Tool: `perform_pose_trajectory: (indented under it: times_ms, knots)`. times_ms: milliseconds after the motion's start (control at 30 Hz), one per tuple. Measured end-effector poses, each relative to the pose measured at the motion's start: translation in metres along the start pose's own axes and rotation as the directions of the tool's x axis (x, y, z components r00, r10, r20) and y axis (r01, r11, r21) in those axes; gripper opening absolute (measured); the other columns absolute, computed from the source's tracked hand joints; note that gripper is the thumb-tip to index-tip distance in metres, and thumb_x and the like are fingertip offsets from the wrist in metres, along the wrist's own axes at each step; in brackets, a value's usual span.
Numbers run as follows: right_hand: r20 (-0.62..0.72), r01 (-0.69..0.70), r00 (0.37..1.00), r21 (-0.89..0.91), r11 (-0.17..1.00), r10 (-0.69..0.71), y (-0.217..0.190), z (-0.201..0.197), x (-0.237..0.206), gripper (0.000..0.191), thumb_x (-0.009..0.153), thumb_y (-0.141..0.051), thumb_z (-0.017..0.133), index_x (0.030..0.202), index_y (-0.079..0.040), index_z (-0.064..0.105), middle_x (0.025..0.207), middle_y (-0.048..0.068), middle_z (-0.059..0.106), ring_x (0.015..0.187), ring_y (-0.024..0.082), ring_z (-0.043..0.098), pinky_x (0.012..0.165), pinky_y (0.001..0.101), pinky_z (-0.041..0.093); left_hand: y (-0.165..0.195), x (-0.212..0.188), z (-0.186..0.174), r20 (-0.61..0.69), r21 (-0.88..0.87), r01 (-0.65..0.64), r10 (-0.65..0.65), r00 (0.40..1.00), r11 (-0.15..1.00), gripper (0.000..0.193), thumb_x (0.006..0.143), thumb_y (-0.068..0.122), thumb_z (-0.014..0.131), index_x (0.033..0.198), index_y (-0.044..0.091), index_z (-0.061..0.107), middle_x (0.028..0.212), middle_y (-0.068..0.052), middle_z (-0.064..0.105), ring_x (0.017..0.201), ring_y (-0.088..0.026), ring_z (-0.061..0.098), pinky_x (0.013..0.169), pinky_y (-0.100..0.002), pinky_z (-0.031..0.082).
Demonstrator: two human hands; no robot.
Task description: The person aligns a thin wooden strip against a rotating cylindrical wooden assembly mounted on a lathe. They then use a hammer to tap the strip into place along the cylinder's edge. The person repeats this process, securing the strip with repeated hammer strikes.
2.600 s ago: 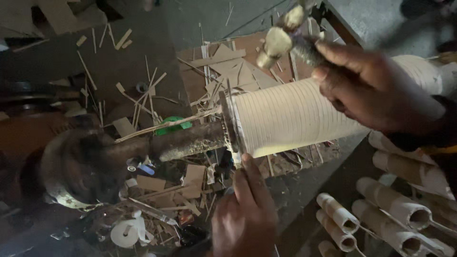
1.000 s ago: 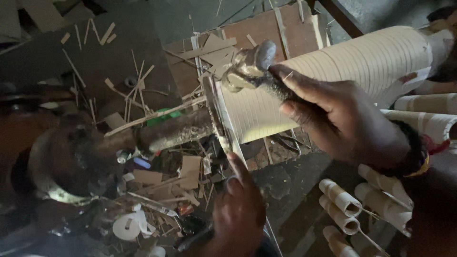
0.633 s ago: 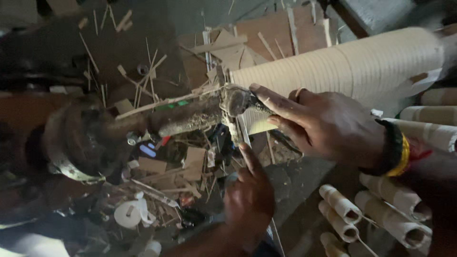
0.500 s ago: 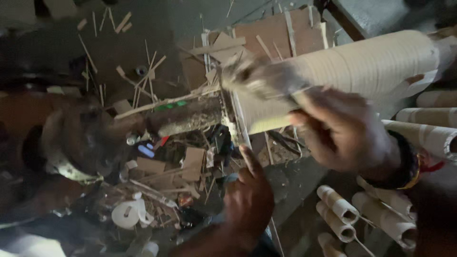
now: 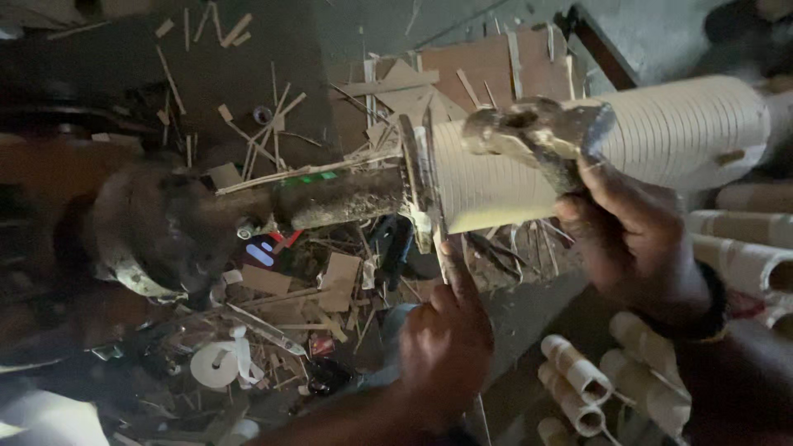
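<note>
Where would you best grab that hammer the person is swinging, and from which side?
By the handle's lower end, coming from below, as the right hand does. The hammer stands with its heavy metal head up over the white ribbed tube, leaving only the handle free.

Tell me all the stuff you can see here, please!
Big ribbed roll: one, cream, on the shaft at upper right.
Metal shaft: one, dark and dusty, centre, running left from the roll.
Hammer: one, worn grey head, in front of the roll.
Thin blade: one, dark, upright against the roll's left end.
Cardboard tubes: several, cream, lower right.
Wood slivers and card scraps: many, tan, scattered across the floor.
Tape roll: one, white, lower left.
Right hand: gripping the hammer handle.
Left hand: holding the blade.
</note>
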State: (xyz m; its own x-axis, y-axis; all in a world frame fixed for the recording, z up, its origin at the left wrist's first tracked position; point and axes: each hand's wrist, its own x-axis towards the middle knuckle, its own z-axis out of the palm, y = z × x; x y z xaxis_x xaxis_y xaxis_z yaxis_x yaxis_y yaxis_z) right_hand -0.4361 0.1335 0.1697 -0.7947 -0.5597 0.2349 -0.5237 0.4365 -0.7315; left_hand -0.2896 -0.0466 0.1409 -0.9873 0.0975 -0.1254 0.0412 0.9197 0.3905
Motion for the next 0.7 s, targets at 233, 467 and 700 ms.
perform_pose_trajectory:
  times_ms: [233,467,700]
  knots:
    - [0.055,0.076,0.996,-0.045,0.996,-0.074,-0.003,-0.013,0.014,0.046,0.109,-0.008,0.060,0.152,0.001,0.047,0.095,0.012,0.066,0.071,0.011,0.056,0.064,0.0262,0.047,-0.002,0.001,0.009,-0.107,0.111,0.059,-0.047,0.993,0.992,0.072,0.090,0.009,0.063,0.147,-0.023,0.031,0.072,-0.014,0.061,0.048,-0.019,0.055,0.038,-0.034,0.046]
    - [0.063,0.086,0.995,-0.035,0.996,-0.083,-0.002,-0.013,0.030,0.051,0.106,-0.006,0.061,0.154,0.002,0.045,0.077,0.002,0.062,0.065,0.007,0.050,0.057,0.0243,0.041,-0.005,-0.002,0.011,-0.109,0.057,0.036,-0.029,0.994,0.998,0.073,0.089,0.007,0.063,0.147,-0.022,0.029,0.069,-0.013,0.061,0.047,-0.017,0.056,0.035,-0.033,0.045]
    - [0.122,0.149,0.981,0.022,0.989,-0.150,-0.004,0.000,0.038,0.048,0.111,-0.007,0.059,0.154,0.004,0.044,0.089,0.007,0.064,0.066,0.005,0.053,0.057,0.0228,0.042,-0.007,0.001,0.013,-0.071,0.067,0.019,-0.014,0.997,0.998,0.077,0.090,0.007,0.063,0.149,-0.022,0.024,0.071,-0.016,0.062,0.047,-0.019,0.056,0.036,-0.034,0.047]
